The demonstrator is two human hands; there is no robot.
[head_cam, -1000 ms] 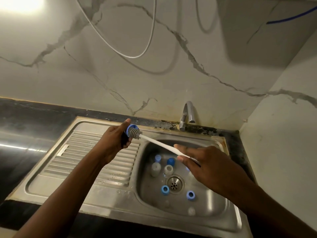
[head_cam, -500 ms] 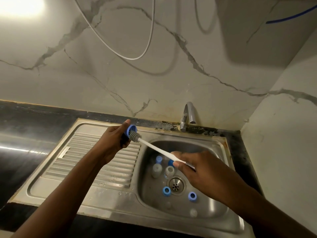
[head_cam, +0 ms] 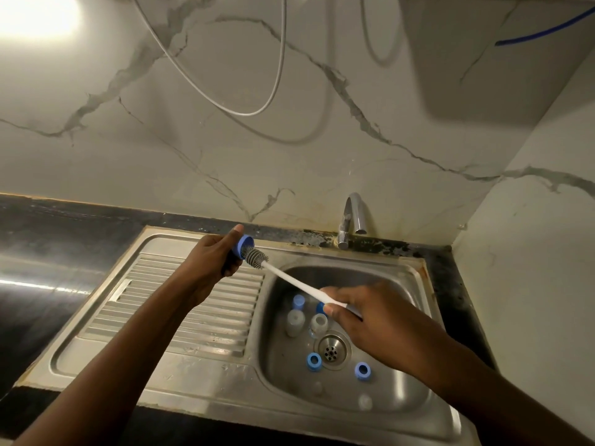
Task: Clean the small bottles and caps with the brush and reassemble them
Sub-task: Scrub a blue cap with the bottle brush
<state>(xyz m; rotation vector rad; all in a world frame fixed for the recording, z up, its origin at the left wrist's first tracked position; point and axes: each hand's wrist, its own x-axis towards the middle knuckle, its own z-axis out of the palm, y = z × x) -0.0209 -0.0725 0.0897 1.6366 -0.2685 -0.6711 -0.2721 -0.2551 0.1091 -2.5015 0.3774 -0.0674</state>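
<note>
We count one round blue plastic cap (head_cam: 246, 244) pinched in our left hand (head_cam: 211, 263) above the ribbed drainboard (head_cam: 193, 304), with the grey bristle head of the single white-handled bottle brush (head_cam: 289, 280) at its mouth, and our right hand (head_cam: 380, 320) grips the brush's handle over the stainless steel sink basin (head_cam: 415, 358). In the basin lie four more blue caps (head_cam: 314, 361), two beside the round metal drain (head_cam: 331, 350) and two farther back, plus two small translucent white bottles (head_cam: 294, 321) just behind the drain; two pale shapes (head_cam: 365, 401) by the front wall are too dim to tell.

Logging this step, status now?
Left hand grips blue cap. Right hand holds brush, bristles at cap mouth. More caps, bottles in sink. Nothing blocks the brush.
</note>
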